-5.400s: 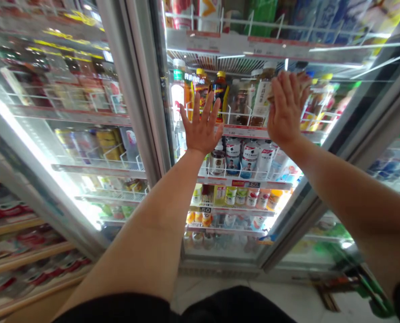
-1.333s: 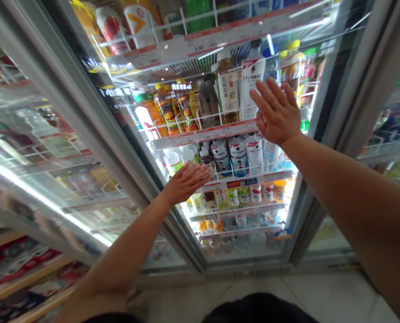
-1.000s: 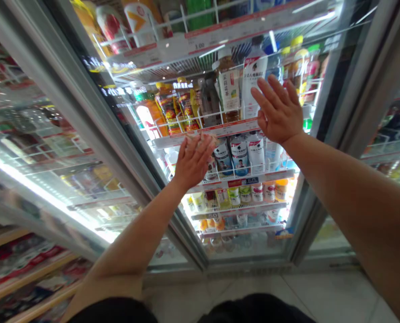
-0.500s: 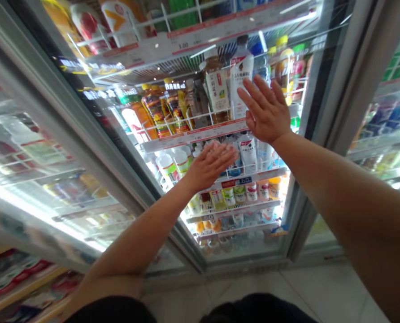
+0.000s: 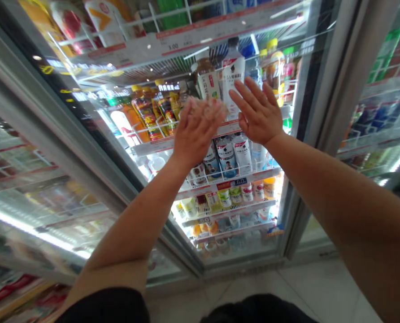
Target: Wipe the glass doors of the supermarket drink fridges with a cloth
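A glass cooler door [image 5: 254, 249] stands in front of me, with shelves of drinks behind it. My right hand [image 5: 258, 112] lies flat toward the glass, fingers spread, in front of a white-labelled bottle [image 5: 233, 69]. To its left, my left hand [image 5: 196, 132] is raised with its fingers stretched out, slightly blurred. A pale pinkish patch shows just beyond its fingertips; I cannot tell whether it is a reflection or something thin under the hand. Behind that hand, a tea bottle [image 5: 208, 83] is partly hidden.
Grey door frames [image 5: 334, 103] run along both sides, with more drink shelves beyond. Yellow-capped bottles [image 5: 146, 107] stand on the middle shelf, small cups [image 5: 235, 195] lower down. Pale floor tiles [image 5: 324, 285] lie below, and red packages [image 5: 10, 287] sit on a shelf at lower left.
My left hand has moved up from the lower shelf's level to beside the tea bottle. My right hand keeps its place on the door, while the view has shifted slightly.
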Available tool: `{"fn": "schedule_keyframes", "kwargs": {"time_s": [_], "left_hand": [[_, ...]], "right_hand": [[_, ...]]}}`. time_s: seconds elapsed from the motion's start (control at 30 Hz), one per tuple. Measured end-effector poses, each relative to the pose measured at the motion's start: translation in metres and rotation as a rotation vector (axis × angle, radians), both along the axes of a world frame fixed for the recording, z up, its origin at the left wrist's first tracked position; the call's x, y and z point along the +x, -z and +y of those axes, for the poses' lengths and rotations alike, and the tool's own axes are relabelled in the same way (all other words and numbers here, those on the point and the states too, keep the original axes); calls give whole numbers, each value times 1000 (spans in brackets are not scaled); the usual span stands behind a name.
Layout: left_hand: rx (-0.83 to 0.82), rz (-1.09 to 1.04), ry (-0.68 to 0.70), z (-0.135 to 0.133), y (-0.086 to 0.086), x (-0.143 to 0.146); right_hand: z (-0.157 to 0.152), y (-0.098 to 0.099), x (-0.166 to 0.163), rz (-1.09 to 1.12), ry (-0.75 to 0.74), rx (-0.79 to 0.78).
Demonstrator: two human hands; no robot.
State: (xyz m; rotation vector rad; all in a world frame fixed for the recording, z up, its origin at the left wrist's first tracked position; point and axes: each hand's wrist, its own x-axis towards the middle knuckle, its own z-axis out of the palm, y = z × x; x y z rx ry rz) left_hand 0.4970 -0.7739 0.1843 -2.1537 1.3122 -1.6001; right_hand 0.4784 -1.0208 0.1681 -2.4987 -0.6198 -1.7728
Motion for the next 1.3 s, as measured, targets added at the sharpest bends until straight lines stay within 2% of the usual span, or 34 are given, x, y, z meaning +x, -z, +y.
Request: {"fn": "schedule_keyframes", "kwargs": {"time_s": [0.1,0.17,0.23,0.3,0.37,0.4,0.47,0.53,0.6,0.67,0.73,0.8,0.87,0.93,0.97,1.03,1.1,1.17,1.23,1.3], "left_hand": [[-304,-59,-41,-6,-26,3],[-355,-47,-44,-14,-28,0],[-229,16,-30,-23,-20,-4],[-19,85,-6,-26,-15,-6],[68,105,14,-19,-22,-3],[29,91,19,-13,-29,2],[-149,40,33,1,-45,11],[-319,-23,46,11,-50,18],[-368,-44,26,14,-40,16],[-270,-3,-7,13,-25,8],[-128,47,-31,17,-18,2],[-104,10,-50,29,-26,5],[-212,-80,-72,44,-42,14],[-331,-157,-76,54,-50,22],[-372,-173,-82,56,-49,23],[-380,-159,-101,52,-35,18],[-229,-85,-106,45,-15,7],[-15,3,-82,46,-4,0],[47,27,-62,57,-7,-1],[-93,-20,-75,74,-15,3]], "right_hand": [[-1,1,2,-14,8,-7],[-2,2,4,-46,22,-24],[-2,3,5,-80,46,-39],[-2,3,6,-94,61,-46],[-2,3,5,-78,48,-35],[-2,3,4,-63,34,-28],[-2,2,2,-31,6,-9],[-2,1,0,0,-4,6],[-1,1,-1,19,8,16],[0,0,-2,29,22,22],[1,0,-3,36,31,27],[1,-1,-3,46,39,35],[1,-1,-4,51,33,41],[1,-1,-4,46,16,43],[1,-1,-4,42,8,44],[1,0,-4,36,-3,44],[1,0,-4,28,-18,44],[1,0,-3,19,-34,44],[1,1,-2,8,-33,40],[0,1,-2,2,-18,36]]}}
